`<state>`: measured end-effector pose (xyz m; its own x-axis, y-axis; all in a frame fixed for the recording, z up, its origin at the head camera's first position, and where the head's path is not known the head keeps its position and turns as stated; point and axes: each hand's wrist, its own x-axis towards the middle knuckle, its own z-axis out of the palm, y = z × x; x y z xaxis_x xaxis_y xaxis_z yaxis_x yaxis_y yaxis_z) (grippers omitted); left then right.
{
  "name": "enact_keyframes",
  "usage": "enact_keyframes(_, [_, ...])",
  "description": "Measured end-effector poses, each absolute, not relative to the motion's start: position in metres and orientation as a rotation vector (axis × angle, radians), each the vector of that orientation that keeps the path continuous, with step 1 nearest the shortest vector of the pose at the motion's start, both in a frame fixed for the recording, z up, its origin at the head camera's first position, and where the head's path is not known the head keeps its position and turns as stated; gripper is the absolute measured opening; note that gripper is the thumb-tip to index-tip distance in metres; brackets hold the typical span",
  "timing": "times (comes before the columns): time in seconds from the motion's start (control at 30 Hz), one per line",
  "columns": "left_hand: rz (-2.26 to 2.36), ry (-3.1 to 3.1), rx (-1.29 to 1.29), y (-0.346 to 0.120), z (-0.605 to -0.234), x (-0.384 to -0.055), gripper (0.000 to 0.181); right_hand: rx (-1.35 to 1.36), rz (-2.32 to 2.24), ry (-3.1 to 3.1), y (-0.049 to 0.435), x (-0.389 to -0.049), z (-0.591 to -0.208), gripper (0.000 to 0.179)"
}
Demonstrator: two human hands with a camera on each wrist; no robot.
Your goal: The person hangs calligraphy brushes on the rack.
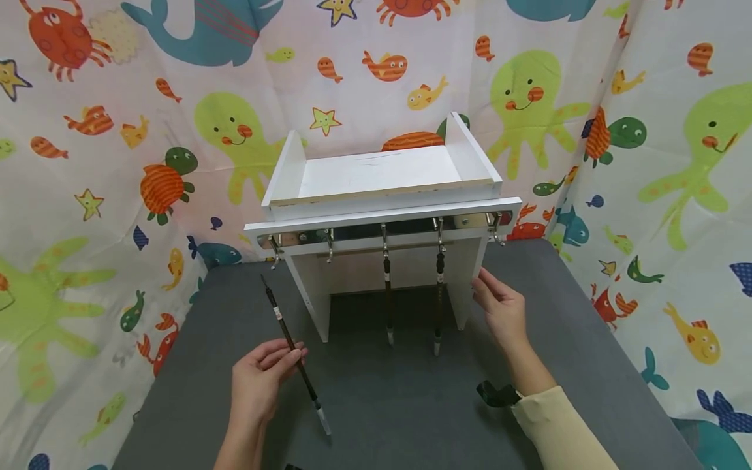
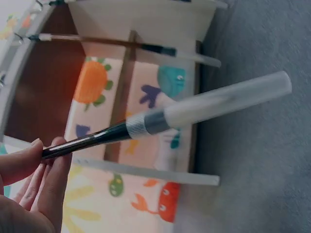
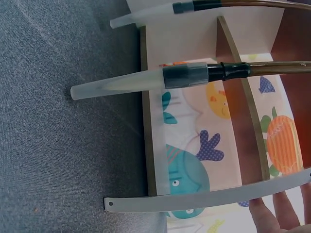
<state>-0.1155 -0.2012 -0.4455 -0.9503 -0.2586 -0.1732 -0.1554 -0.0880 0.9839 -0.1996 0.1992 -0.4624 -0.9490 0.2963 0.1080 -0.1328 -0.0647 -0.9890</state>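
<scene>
In the head view my left hand (image 1: 261, 375) pinches a dark-handled calligraphy brush (image 1: 286, 333) between thumb and fingers. The brush slants, its capped end low and its thin loop end up near the rack's left side. A clear cap (image 2: 228, 102) covers the bristles in the left wrist view. My right hand (image 1: 502, 310) touches the white rack's right side panel (image 1: 468, 274) with its fingertips (image 3: 262, 213) on the outer face. Two more capped brushes, one left (image 1: 388, 297) and one right (image 1: 439, 297), hang from hooks on the metal rail (image 1: 411, 226).
The white wooden rack (image 1: 376, 173) stands on a grey cloth-covered table (image 1: 376, 405), with a tray-like top. Bare hooks (image 1: 330, 245) line the rail's left part. A sea-animal curtain (image 1: 352, 39) rises behind and at both sides. A black strap piece (image 1: 496, 395) sits at my right wrist.
</scene>
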Motion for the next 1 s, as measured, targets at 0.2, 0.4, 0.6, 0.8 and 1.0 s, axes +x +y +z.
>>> enact_keyframes(0.2, [-2.124, -2.126, 0.325, -0.184, -0.431, -0.104, 0.034, -0.175, 2.089, -1.920, 0.198, -0.199, -0.459, 0.044])
enact_keyframes(0.4, [-2.034, -2.170, 0.166, -0.170, -0.423, -0.098, 0.028, -0.174, 2.096, -1.918, 0.198, -0.200, -0.460, 0.043])
enact_keyframes(0.6, [-1.892, -2.131, 0.023, -0.158, -0.416, -0.095, 0.024, -0.167, 2.080, -1.936, 0.198, -0.200, -0.460, 0.043])
enact_keyframes(0.8, [-1.810, -2.148, -0.021, -0.150, -0.412, -0.097, 0.022, -0.176, 2.092, -1.940, 0.198, -0.199, -0.458, 0.044])
enact_keyframes(1.0, [-1.701, -2.249, -0.001, -0.146, -0.414, -0.103, 0.021, -0.191, 2.101, -1.936, 0.198, -0.198, -0.458, 0.045])
